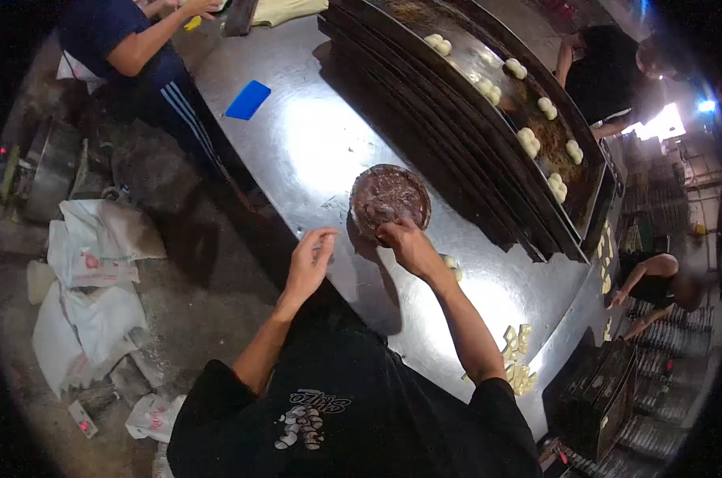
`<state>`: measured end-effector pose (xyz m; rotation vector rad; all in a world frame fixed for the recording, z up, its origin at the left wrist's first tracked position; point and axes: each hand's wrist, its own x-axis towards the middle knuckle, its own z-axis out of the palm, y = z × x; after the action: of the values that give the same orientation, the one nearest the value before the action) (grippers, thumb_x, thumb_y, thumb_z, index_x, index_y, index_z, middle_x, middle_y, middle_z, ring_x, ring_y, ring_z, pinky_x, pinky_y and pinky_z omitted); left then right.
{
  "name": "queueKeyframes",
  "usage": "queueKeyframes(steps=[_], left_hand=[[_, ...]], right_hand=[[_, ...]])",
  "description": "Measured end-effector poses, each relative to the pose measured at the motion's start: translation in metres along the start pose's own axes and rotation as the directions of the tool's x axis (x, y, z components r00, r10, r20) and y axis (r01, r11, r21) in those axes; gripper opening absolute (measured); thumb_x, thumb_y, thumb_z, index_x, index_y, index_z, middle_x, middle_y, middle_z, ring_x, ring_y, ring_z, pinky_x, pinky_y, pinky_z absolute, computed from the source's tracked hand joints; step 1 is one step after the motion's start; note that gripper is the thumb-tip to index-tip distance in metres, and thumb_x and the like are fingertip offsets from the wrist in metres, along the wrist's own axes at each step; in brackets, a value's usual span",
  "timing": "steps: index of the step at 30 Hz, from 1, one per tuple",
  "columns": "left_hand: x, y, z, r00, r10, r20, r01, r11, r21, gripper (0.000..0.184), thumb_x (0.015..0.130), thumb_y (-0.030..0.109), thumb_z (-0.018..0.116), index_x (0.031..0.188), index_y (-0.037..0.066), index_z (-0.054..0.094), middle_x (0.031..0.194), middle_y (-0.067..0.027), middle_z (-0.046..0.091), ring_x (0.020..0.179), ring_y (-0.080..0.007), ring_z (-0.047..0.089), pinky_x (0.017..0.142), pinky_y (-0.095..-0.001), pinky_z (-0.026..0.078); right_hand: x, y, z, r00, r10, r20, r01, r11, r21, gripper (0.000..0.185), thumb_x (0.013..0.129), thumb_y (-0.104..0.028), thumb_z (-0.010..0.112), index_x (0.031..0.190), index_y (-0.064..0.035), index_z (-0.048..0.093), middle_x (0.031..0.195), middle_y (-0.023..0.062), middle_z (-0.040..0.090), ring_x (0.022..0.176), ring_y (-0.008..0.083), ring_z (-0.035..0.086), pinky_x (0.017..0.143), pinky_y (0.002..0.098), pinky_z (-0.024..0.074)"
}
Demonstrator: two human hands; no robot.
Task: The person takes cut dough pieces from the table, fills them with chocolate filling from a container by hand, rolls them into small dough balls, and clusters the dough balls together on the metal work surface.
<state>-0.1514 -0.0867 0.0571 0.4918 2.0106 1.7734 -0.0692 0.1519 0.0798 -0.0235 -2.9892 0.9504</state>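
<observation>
A round container of brown paste [386, 191] stands on the metal table [305, 187]. My right hand [407, 244] is at its near edge, fingers bent together at the paste; whatever they grip is too small to make out. To the left of the container, my left hand [311, 259] is raised near the table's edge with its fingers apart and nothing in them. A pale dough ball [452, 266] lies beside my right wrist, partly hidden. Cut dough pieces [519, 362] form a pile to the right of my right forearm.
Stacked dark trays [449, 135] fill the table's far right, the top one bearing dough clusters [528, 142]. A blue scraper [248, 100] lies at the far left. One person [138, 72] stands far left, others at right. White sacks [94, 247] lie on the floor.
</observation>
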Motion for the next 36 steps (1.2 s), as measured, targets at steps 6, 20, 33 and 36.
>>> queueKeyframes(steps=[6,20,33,36], left_hand=[[0.01,0.011,0.003,0.992,0.049,0.114,-0.044,0.998,-0.046,0.029,0.105,0.023,0.053,0.123,0.002,0.062,0.118,-0.0087,0.063,0.104,-0.0169,0.062,0.088,-0.03,0.051],[0.005,0.03,0.087,0.777,-0.065,0.626,0.573,0.485,-0.661,0.039,0.105,0.021,0.053,0.14,0.006,0.047,0.113,-0.0042,0.061,0.105,-0.0147,0.062,0.089,-0.0346,0.054],[-0.047,0.089,0.098,0.625,0.34,0.702,-0.389,0.916,-0.098,0.038,0.103,0.013,0.051,0.139,0.002,0.052,0.126,-0.0135,0.059,0.115,-0.0219,0.058,0.099,-0.0339,0.048],[-0.057,0.063,0.113,0.744,0.14,0.653,0.003,0.977,-0.213,0.034,0.104,0.018,0.053,0.132,0.0,0.056,0.12,-0.0111,0.063,0.107,-0.0196,0.063,0.095,-0.033,0.051]], right_hand=[[0.0,-0.008,-0.021,0.947,0.284,0.15,-0.322,0.83,0.456,0.018,0.097,-0.01,0.059,0.111,0.0007,0.063,0.102,0.0154,0.069,0.102,0.0269,0.064,0.086,0.0368,0.0513],[-0.122,-0.078,0.003,0.784,0.612,0.102,0.188,-0.39,0.901,0.032,0.098,-0.011,0.063,0.128,-0.0027,0.054,0.115,0.0082,0.063,0.103,0.0172,0.061,0.095,0.0299,0.0507],[-0.167,-0.097,-0.02,0.596,0.399,-0.697,-0.174,0.912,0.372,0.018,0.084,0.004,0.072,0.1,-0.001,0.069,0.104,0.0108,0.066,0.079,0.0223,0.063,0.073,0.0316,0.0529],[-0.172,-0.099,-0.013,0.581,0.49,-0.65,-0.161,0.852,0.498,0.016,0.084,0.003,0.072,0.099,-0.0011,0.068,0.096,0.0105,0.068,0.081,0.0232,0.064,0.074,0.0319,0.053]])
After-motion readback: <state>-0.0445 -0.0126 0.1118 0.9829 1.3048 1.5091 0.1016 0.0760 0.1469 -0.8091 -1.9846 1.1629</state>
